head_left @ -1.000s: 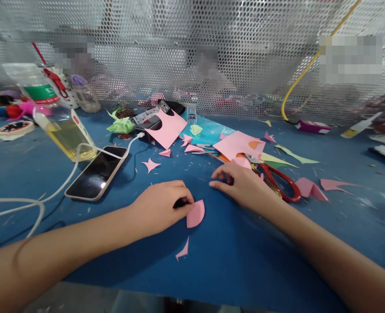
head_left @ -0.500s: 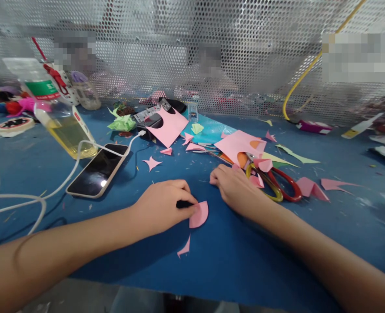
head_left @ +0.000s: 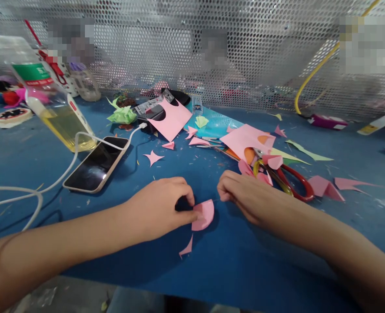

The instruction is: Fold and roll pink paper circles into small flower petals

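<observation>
A small pink paper piece, folded with a rounded outer edge, lies at the thumb and fingers of my left hand, which pinches its left side just over the blue table. To the right, apart from the paper, my right hand has its fingers curled together. Whatever they may hold is hidden or too small to make out. Below the paper rests a thin pink scrap. Just beyond my right wrist lie scissors with red and yellow handles, partly covered by pink scraps.
Cut pink sheets and other scraps lie across the back. A phone with a white cable and a bottle of yellow liquid stand left. A perforated metal screen closes the far side, with people behind it.
My right hand has drawn back slightly toward me, its fingers curled more tightly. The folded pink paper has opened a little at my left fingers. The whole view has shifted slightly.
</observation>
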{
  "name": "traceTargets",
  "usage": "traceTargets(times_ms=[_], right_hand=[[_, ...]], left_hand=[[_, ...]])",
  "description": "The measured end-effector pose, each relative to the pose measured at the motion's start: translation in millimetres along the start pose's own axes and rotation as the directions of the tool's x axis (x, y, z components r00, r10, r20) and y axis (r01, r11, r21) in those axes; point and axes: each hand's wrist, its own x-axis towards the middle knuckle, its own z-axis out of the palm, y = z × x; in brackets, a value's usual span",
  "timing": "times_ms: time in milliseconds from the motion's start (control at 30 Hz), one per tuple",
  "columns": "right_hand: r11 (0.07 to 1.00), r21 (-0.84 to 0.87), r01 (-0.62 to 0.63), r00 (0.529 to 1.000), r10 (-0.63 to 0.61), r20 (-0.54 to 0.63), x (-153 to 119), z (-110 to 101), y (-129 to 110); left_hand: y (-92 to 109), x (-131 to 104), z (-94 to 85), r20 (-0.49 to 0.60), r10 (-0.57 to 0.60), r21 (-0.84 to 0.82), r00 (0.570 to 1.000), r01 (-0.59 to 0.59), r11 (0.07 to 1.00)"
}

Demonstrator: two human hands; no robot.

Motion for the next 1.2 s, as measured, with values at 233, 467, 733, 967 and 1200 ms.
traceTargets(times_ms=[233,467,733,967,1200], right_hand=[[0.999,-0.041,0.026,0.999,-0.024,0.044,-2.6,2.7,-1.9],[0.997,-0.037,0.062,0.998,-0.061,0.021,7.7,14.8,-4.2],[0.967,0.252,-0.042,0.996,0.06,-0.065,13.7,10.1,-9.2],[0.962,0.266,-0.055,0.995,0.076,-0.071,14.5,13.3,-8.0],[0.954,0.264,0.145,0.989,-0.144,-0.023,14.7,7.9,-0.2]], left_hand=[[-1.6,-5.2,7.6,0.046,0.085,0.002,0.995,-0.085,0.996],[5.4,-0.7,5.6,0.022,-0.015,-0.024,1.0,0.016,1.0],[-5.0,5.3,15.2,-0.047,0.079,-0.068,0.996,-0.082,0.994],[-4.0,8.9,17.8,-0.082,0.005,-0.056,0.997,-0.009,0.998],[-5.0,8.9,18.4,-0.083,0.045,-0.024,0.996,-0.047,0.999]])
